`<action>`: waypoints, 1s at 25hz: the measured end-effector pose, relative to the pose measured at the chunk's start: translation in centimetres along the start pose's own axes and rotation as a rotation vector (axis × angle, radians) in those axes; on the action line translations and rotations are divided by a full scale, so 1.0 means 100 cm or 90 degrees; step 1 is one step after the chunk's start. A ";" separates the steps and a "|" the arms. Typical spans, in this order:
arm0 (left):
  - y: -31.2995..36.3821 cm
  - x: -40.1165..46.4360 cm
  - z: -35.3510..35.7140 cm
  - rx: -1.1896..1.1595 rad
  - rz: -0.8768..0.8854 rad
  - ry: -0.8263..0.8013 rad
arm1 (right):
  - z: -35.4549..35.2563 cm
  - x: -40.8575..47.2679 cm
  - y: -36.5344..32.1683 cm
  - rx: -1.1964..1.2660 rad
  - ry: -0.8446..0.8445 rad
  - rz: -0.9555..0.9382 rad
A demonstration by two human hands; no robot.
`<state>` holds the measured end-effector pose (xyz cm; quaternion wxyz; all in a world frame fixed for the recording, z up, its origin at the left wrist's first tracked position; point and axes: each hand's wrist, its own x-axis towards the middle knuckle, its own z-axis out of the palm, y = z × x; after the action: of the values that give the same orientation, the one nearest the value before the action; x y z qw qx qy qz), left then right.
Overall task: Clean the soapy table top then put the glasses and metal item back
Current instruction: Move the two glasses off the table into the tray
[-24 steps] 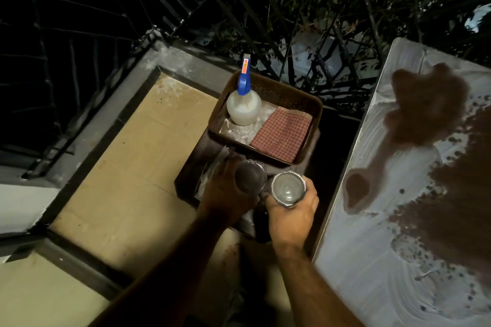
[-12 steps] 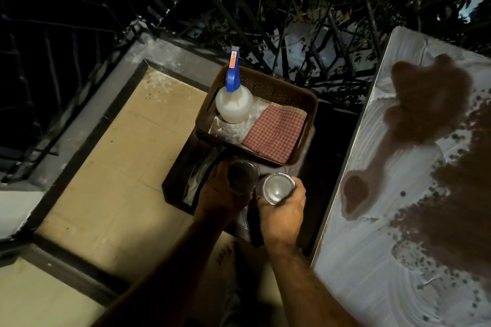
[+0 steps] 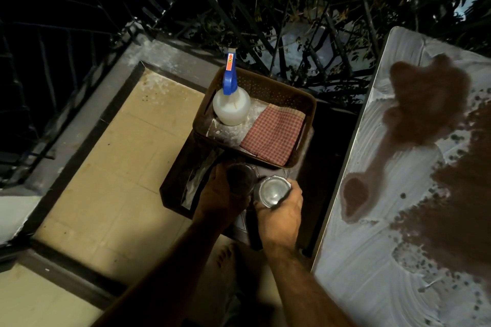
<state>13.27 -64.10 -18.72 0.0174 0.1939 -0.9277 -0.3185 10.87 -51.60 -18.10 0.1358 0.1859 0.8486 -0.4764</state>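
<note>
Long table smeared with white soap – right, unwiped | brown perforated basket on dark stand | left hand wraps dark tumbler, right hand wraps clear glass – fragile, likely slick; grip the walls.

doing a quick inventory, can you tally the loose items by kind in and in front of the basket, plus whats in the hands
Glasses: 2, one in the left hand (dark glass), one in the right hand (clear glass)
Spray bottles: 1
Checked cloths: 1
Baskets: 1
Total: 5
</note>
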 end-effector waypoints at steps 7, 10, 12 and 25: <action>-0.013 0.008 0.005 -0.035 -0.085 -0.070 | -0.002 -0.001 -0.004 -0.022 -0.013 0.014; -0.009 0.007 0.004 -0.066 -0.101 -0.084 | -0.007 -0.005 -0.009 -0.034 -0.090 0.020; 0.000 0.003 -0.007 -0.064 -0.075 -0.081 | -0.011 -0.009 -0.017 -0.054 -0.112 0.026; 0.023 0.041 -0.086 -0.024 0.152 0.096 | -0.032 0.015 -0.084 -0.157 0.118 -0.301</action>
<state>10.03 -68.99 -10.88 0.1286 0.1054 -0.9341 -0.3158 5.64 -52.61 -10.67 -0.0359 0.0075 0.9287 -0.3690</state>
